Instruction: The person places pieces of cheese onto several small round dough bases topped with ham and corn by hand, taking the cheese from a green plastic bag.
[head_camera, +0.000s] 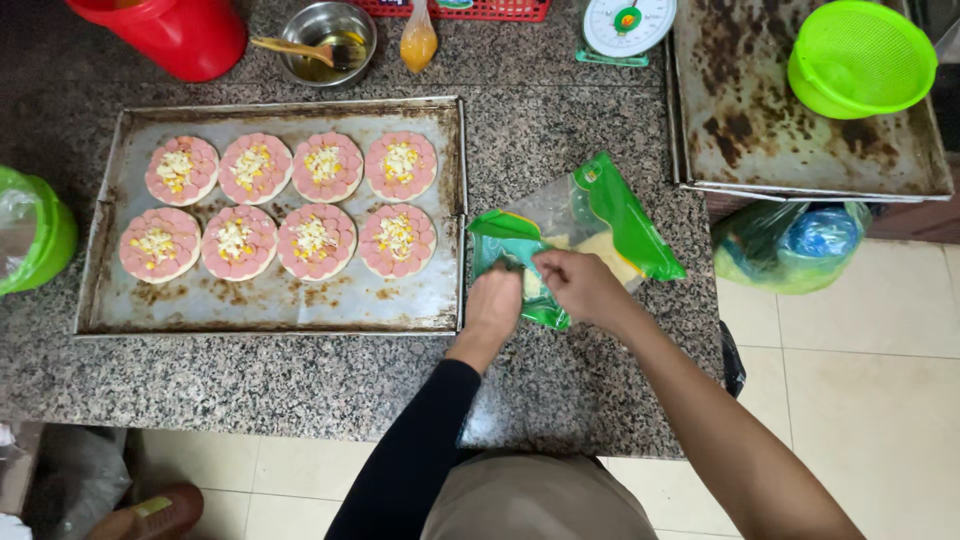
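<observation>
A green-and-clear plastic bag of pale shredded cheese (590, 225) lies on the speckled granite counter (300, 380), at three o'clock from the worn metal baking tray (270, 305) of eight sausage-topped mini pizzas (280, 205). Its mouth is pinched by the left hand (493, 305) and the right hand (578, 283). The opening is best held wide and kept level, so that little is spilled.

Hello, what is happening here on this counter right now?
A person stands at a granite counter and works on a green and clear plastic bag with pale shredded food inside. The left hand grips the bag's near edge, and the right hand is at its opening. To the left, a worn metal tray holds eight small round pizzas, covered with pink sausage slices and a pale, partly yellow topping.
</observation>
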